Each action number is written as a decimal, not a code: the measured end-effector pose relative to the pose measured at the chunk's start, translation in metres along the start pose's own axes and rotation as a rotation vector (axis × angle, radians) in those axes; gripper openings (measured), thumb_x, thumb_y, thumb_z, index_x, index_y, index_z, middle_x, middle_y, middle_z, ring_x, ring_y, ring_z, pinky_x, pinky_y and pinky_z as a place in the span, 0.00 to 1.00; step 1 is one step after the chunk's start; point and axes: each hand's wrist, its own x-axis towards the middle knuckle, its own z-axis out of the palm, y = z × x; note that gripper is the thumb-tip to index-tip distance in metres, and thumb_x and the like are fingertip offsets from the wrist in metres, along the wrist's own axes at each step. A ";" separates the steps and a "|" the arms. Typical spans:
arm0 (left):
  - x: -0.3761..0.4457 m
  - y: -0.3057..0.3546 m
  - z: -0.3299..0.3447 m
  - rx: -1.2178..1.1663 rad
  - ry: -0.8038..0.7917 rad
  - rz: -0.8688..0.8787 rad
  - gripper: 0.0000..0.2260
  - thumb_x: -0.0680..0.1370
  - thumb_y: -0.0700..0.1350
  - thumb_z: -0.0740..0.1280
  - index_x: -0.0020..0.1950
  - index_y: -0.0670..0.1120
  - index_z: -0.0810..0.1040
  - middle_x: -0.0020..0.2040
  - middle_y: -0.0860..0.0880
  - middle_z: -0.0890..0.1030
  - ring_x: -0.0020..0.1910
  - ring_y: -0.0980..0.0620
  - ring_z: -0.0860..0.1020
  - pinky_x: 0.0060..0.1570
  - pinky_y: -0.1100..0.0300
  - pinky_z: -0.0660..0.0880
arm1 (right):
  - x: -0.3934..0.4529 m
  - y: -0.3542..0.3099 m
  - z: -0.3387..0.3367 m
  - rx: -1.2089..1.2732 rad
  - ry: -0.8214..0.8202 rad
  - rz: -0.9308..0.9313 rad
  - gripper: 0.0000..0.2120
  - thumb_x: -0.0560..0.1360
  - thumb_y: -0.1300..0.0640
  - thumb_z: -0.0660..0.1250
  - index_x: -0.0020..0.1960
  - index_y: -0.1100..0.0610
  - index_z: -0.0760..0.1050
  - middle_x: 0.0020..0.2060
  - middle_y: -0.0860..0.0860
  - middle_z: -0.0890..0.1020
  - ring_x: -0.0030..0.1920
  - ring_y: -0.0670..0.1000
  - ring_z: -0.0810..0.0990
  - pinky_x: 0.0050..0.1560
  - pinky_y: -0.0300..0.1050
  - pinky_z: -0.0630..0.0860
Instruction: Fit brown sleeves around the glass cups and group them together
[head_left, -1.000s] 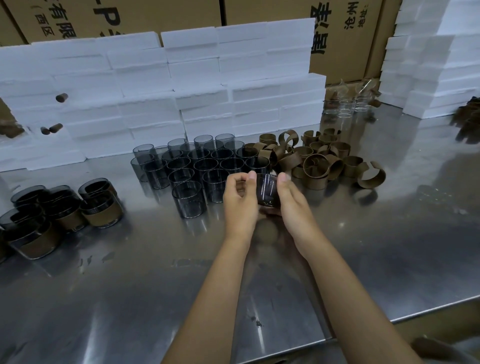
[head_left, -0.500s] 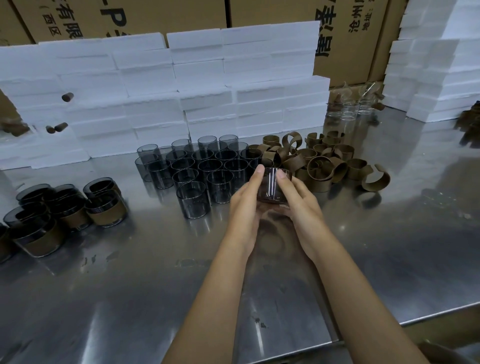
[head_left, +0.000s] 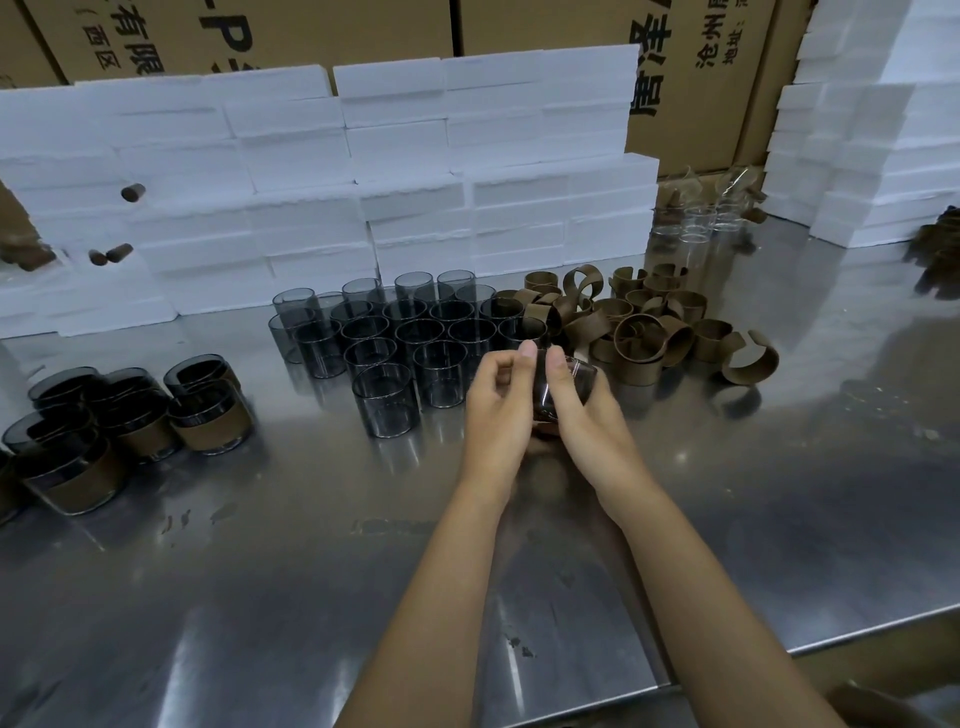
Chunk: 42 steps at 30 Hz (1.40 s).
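Both hands, left hand (head_left: 496, 402) and right hand (head_left: 582, 415), grip tilted glass cup (head_left: 574, 382); brown sleeves (head_left: 639, 322) pile at 1 o'clock.

Only the cardboard boxes behind the foam stacks carry print, all cut off by the frame. The left box (head_left: 249, 36), far beyond and left of the hands, shows "有限", "西区" and a partial "-P". The right box (head_left: 696, 78), beyond and right of them, shows "沧州", "地址:" and large, half-hidden characters.
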 end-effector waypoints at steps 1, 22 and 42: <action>-0.001 0.001 0.000 -0.016 -0.017 -0.012 0.14 0.82 0.56 0.67 0.54 0.46 0.82 0.49 0.51 0.83 0.51 0.54 0.82 0.53 0.57 0.78 | 0.001 0.000 0.000 -0.019 -0.005 -0.001 0.36 0.74 0.29 0.59 0.71 0.53 0.70 0.53 0.41 0.82 0.49 0.28 0.79 0.46 0.25 0.75; 0.008 -0.006 -0.009 0.008 0.178 0.012 0.08 0.84 0.50 0.66 0.48 0.48 0.79 0.46 0.51 0.82 0.49 0.54 0.80 0.50 0.62 0.76 | 0.004 0.006 0.000 0.034 -0.049 0.038 0.25 0.85 0.52 0.61 0.80 0.55 0.65 0.75 0.53 0.72 0.75 0.51 0.71 0.76 0.56 0.68; 0.000 0.007 -0.005 -0.216 -0.094 -0.266 0.20 0.82 0.58 0.65 0.54 0.43 0.87 0.51 0.42 0.88 0.52 0.44 0.86 0.53 0.50 0.82 | 0.001 0.002 -0.002 0.048 -0.008 0.035 0.27 0.83 0.34 0.49 0.70 0.46 0.75 0.62 0.46 0.82 0.65 0.47 0.80 0.66 0.49 0.77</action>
